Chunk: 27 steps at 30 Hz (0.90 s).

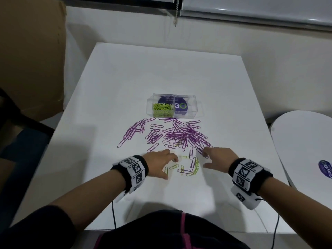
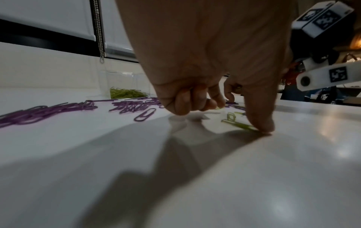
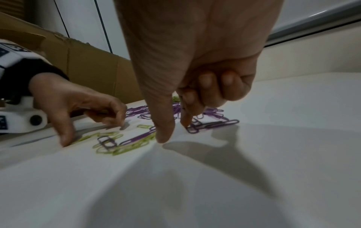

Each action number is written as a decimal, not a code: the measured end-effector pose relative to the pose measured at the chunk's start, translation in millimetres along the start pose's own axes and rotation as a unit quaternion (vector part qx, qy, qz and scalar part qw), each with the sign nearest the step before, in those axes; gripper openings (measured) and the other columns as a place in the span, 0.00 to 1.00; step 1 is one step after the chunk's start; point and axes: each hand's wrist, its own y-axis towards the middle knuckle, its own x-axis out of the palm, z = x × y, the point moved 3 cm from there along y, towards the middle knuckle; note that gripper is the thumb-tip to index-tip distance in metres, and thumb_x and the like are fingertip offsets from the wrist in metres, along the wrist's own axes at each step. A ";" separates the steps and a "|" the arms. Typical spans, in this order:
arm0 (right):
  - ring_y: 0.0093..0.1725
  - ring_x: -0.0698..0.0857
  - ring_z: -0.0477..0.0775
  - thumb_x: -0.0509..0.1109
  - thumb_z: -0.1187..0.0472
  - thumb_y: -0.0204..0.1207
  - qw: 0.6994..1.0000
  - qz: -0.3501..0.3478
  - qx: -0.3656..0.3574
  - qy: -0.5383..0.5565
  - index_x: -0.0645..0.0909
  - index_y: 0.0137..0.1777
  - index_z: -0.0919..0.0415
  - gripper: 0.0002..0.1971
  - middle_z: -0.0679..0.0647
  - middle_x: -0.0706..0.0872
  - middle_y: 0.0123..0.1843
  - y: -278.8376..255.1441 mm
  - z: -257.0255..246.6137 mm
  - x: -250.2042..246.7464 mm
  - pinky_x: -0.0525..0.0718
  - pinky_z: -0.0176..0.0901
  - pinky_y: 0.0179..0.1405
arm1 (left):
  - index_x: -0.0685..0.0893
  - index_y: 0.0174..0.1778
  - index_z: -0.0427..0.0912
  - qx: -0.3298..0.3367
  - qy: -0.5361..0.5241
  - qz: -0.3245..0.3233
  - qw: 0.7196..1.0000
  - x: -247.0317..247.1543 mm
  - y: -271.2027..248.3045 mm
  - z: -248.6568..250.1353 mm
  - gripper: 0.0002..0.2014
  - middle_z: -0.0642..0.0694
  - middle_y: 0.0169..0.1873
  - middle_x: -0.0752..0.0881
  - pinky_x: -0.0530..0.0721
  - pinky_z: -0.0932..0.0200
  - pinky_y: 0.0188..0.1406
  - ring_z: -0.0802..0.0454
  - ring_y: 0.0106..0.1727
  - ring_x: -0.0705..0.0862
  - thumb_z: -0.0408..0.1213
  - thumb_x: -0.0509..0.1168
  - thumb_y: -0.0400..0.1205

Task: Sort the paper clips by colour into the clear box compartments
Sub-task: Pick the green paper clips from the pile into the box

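A white desk (image 1: 161, 72) seen from above. At its centre stands a clear box (image 1: 173, 107) with two compartments; the left one holds green paper clips (image 1: 162, 109). Just nearer, at 6 o'clock from the box, spreads a loose heap of purple paper clips (image 1: 177, 134). Nearer again, a few green clips (image 1: 190, 168) lie mixed with purple ones between both hands. The left hand (image 1: 159, 163), at 9 o'clock of these, has curled fingers (image 2: 181, 103) and its thumb tip pressing a green clip flat; nothing is lifted. The right hand (image 1: 218, 157), at 3 o'clock, has its outer fingers curled, a forefinger (image 3: 186, 117) touching purple clips and the thumb down on the desk
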 end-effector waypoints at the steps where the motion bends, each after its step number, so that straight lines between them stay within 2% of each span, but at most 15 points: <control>1: 0.58 0.84 0.55 0.67 0.46 0.75 1.000 -0.004 -0.003 0.007 0.71 0.65 0.55 0.22 0.51 0.84 0.61 -1.8 -1.9 3.7 0.78 0.43 0.52 | 0.66 0.73 0.49 0.001 0.009 0.008 1.000 -0.6 1.0 1.5 0.29 0.47 0.65 0.72 0.78 0.54 0.53 0.47 0.58 0.80 0.46 0.69 0.77; 4: 0.57 0.84 0.56 0.67 0.44 0.75 0.999 0.008 -0.007 0.036 0.69 0.68 0.55 0.25 0.52 0.84 0.60 -4.5 -8.7 8.8 0.78 0.43 0.52 | 0.70 0.70 0.49 0.011 0.018 0.037 0.999 -0.8 4.5 4.7 0.24 0.46 0.64 0.72 0.73 0.59 0.45 0.52 0.47 0.76 0.48 0.66 0.79; 6: 0.58 0.84 0.56 0.67 0.45 0.76 0.998 0.016 -0.013 0.052 0.69 0.69 0.55 0.25 0.52 0.84 0.61 -4.0 -14.8 9.4 0.77 0.41 0.51 | 0.73 0.67 0.48 0.014 0.012 0.054 0.998 -0.8 6.5 5.0 0.20 0.47 0.63 0.73 0.71 0.61 0.45 0.55 0.45 0.73 0.49 0.64 0.80; 8: 0.56 0.84 0.56 0.66 0.47 0.77 0.997 0.020 -0.014 0.074 0.70 0.68 0.55 0.23 0.50 0.84 0.58 -2.5 -20.6 10.8 0.74 0.39 0.46 | 0.75 0.65 0.47 0.013 0.006 0.066 0.998 -1.2 8.1 5.5 0.17 0.47 0.63 0.74 0.69 0.60 0.44 0.53 0.47 0.75 0.48 0.62 0.81; 10: 0.49 0.82 0.54 0.64 0.49 0.79 0.995 0.026 -0.011 0.097 0.72 0.65 0.56 0.18 0.44 0.82 0.47 0.7 -25.0 14.9 0.70 0.37 0.43 | 0.77 0.63 0.46 0.008 0.005 0.077 0.997 -1.8 10.4 6.9 0.15 0.47 0.62 0.74 0.69 0.60 0.44 0.49 0.52 0.79 0.47 0.61 0.82; 12: 0.43 0.76 0.50 0.62 0.51 0.80 0.993 0.039 -0.007 0.114 0.75 0.62 0.56 0.14 0.41 0.75 0.37 5.0 -28.0 18.2 0.69 0.37 0.42 | 0.78 0.61 0.45 0.001 0.003 0.084 0.996 -2.3 13.1 9.0 0.14 0.47 0.61 0.75 0.70 0.59 0.43 0.48 0.55 0.80 0.46 0.61 0.83; 14: 0.43 0.75 0.49 0.60 0.53 0.81 0.991 0.042 -0.005 0.124 0.77 0.60 0.57 0.12 0.45 0.77 0.41 8.3 -31.1 18.6 0.68 0.37 0.42 | 0.80 0.59 0.44 -0.004 0.002 0.090 0.996 -2.6 15.1 11.0 0.13 0.47 0.61 0.76 0.71 0.57 0.44 0.48 0.55 0.81 0.45 0.60 0.83; 17: 0.45 0.80 0.55 0.60 0.55 0.81 0.991 0.024 -0.010 0.132 0.77 0.57 0.58 0.10 0.52 0.84 0.48 11.5 -33.8 15.0 0.69 0.39 0.43 | 0.80 0.58 0.44 -0.002 0.000 0.096 0.995 -4.8 15.1 11.1 0.12 0.47 0.60 0.76 0.75 0.55 0.47 0.47 0.54 0.81 0.45 0.60 0.84; 20: 0.42 0.76 0.54 0.60 0.57 0.81 0.990 0.004 -0.024 0.136 0.72 0.47 0.56 0.04 0.51 0.78 0.43 14.1 -33.0 13.4 0.69 0.40 0.41 | 0.81 0.57 0.42 -0.008 0.011 0.108 0.994 -8.3 14.4 5.4 0.12 0.46 0.60 0.75 0.73 0.56 0.46 0.47 0.54 0.80 0.45 0.59 0.84; 22: 0.40 0.74 0.53 0.59 0.59 0.81 0.986 -0.002 -0.035 0.163 0.68 0.43 0.57 0.05 0.51 0.76 0.41 14.1 -32.9 11.6 0.68 0.40 0.40 | 0.81 0.56 0.41 -0.016 0.011 0.110 0.994 -9.4 13.6 1.0 0.12 0.46 0.61 0.75 0.69 0.59 0.44 0.47 0.55 0.80 0.44 0.59 0.84; 25: 0.34 0.71 0.51 0.58 0.62 0.82 0.972 0.023 -0.035 0.229 0.67 0.42 0.60 0.07 0.50 0.73 0.35 11.3 -29.5 5.0 0.68 0.40 0.34 | 0.79 0.57 0.40 -0.021 0.016 0.114 0.993 -9.6 13.4 -4.1 0.13 0.45 0.60 0.75 0.67 0.61 0.44 0.47 0.56 0.80 0.44 0.56 0.86; 27: 0.31 0.71 0.45 0.57 0.64 0.82 0.964 0.025 -0.023 0.263 0.67 0.44 0.58 0.04 0.46 0.73 0.32 9.6 -24.9 3.0 0.69 0.34 0.32 | 0.78 0.58 0.40 -0.019 0.012 0.128 0.992 -11.6 11.7 -6.5 0.13 0.45 0.61 0.76 0.68 0.61 0.45 0.47 0.56 0.80 0.44 0.55 0.86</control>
